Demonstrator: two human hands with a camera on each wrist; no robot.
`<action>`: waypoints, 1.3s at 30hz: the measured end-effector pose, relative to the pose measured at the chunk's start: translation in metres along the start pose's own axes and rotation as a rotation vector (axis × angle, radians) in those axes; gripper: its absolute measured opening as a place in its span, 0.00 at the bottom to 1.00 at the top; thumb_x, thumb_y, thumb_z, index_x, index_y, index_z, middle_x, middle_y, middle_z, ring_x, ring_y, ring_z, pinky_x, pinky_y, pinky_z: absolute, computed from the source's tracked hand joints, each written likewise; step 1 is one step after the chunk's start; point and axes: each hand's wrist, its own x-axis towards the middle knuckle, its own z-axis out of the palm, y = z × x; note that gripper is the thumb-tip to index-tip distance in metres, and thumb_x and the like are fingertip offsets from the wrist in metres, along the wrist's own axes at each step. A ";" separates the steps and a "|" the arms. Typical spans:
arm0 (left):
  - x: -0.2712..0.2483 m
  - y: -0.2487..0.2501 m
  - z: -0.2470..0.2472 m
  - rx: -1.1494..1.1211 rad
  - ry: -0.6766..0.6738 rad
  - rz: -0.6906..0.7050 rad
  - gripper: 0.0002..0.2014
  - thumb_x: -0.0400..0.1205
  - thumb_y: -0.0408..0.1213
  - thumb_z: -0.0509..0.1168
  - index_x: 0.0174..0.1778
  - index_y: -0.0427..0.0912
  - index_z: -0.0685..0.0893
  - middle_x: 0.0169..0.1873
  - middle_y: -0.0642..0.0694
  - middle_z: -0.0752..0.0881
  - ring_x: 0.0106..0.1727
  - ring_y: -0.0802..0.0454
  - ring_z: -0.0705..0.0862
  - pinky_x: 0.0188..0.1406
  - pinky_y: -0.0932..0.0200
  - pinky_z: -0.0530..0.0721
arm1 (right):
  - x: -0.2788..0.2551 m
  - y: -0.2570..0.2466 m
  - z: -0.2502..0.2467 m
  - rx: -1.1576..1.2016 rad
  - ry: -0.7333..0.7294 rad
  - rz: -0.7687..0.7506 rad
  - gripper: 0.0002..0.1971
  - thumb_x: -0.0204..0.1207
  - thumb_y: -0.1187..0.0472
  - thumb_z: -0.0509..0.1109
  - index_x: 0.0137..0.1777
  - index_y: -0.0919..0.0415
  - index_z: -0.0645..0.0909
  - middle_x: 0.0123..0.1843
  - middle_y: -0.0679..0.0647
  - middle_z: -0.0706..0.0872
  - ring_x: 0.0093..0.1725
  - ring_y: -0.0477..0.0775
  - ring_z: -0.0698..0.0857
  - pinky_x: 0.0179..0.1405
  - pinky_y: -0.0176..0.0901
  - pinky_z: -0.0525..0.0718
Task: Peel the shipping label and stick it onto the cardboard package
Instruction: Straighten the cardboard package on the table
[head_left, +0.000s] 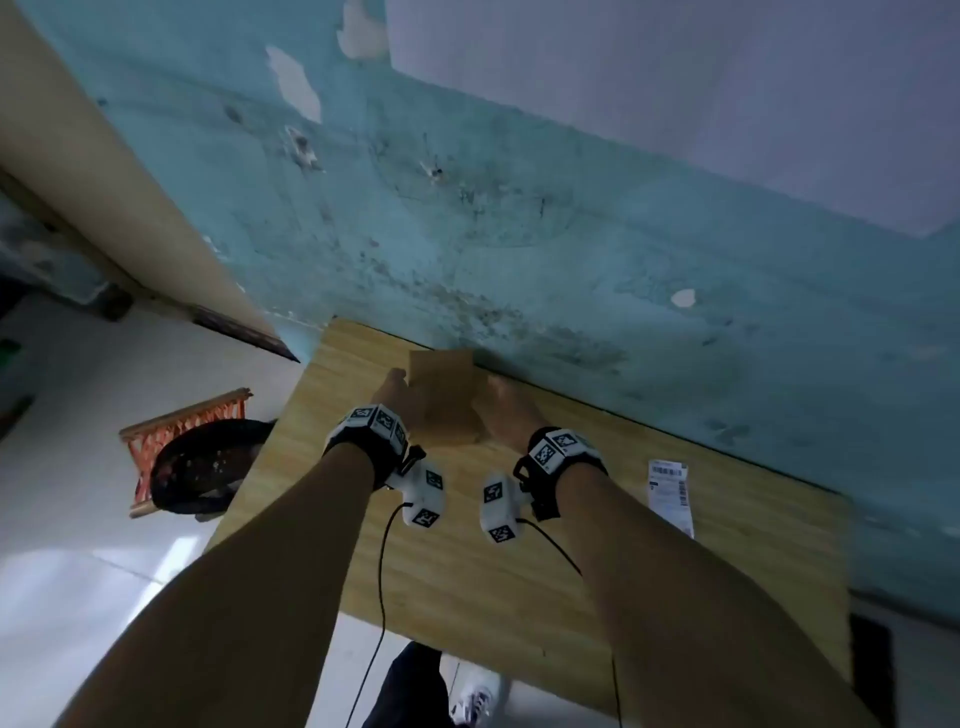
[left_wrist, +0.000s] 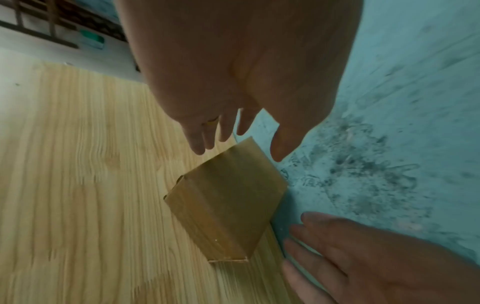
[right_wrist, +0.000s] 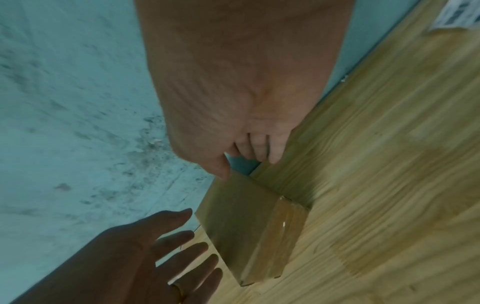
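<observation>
Against the stained teal wall (head_left: 519, 234) stands a wooden table (head_left: 519, 571), its far edge flush to the plaster. At that far edge sits the cardboard package (head_left: 444, 400), a small plain brown box resting on the tabletop. Both hands flank it with fingers straight and spread, gripping nothing: the left hand (head_left: 397, 397) just beside its left face, the right hand (head_left: 506, 415) just beside its right. Contact cannot be confirmed. Well apart, to the right, the shipping label (head_left: 670, 493) lies flat on the table.
</observation>
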 end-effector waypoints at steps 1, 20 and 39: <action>-0.001 0.003 0.001 0.001 -0.011 0.001 0.30 0.89 0.41 0.59 0.87 0.37 0.61 0.81 0.32 0.73 0.77 0.33 0.77 0.69 0.45 0.77 | 0.006 0.002 0.005 0.016 -0.001 0.032 0.34 0.94 0.48 0.61 0.96 0.60 0.60 0.95 0.61 0.67 0.90 0.65 0.72 0.88 0.64 0.73; -0.008 0.038 0.043 -0.078 -0.050 -0.004 0.23 0.84 0.41 0.67 0.75 0.40 0.78 0.58 0.42 0.82 0.55 0.42 0.81 0.55 0.49 0.81 | 0.011 0.043 -0.005 0.360 0.256 0.211 0.25 0.88 0.51 0.66 0.79 0.66 0.80 0.67 0.64 0.89 0.56 0.62 0.86 0.53 0.54 0.83; -0.074 0.024 0.156 -0.017 -0.315 -0.109 0.12 0.80 0.40 0.70 0.57 0.47 0.79 0.53 0.41 0.86 0.52 0.37 0.87 0.56 0.32 0.91 | -0.078 0.184 -0.013 0.357 0.395 0.432 0.12 0.83 0.54 0.74 0.61 0.58 0.80 0.53 0.54 0.86 0.54 0.61 0.89 0.57 0.58 0.91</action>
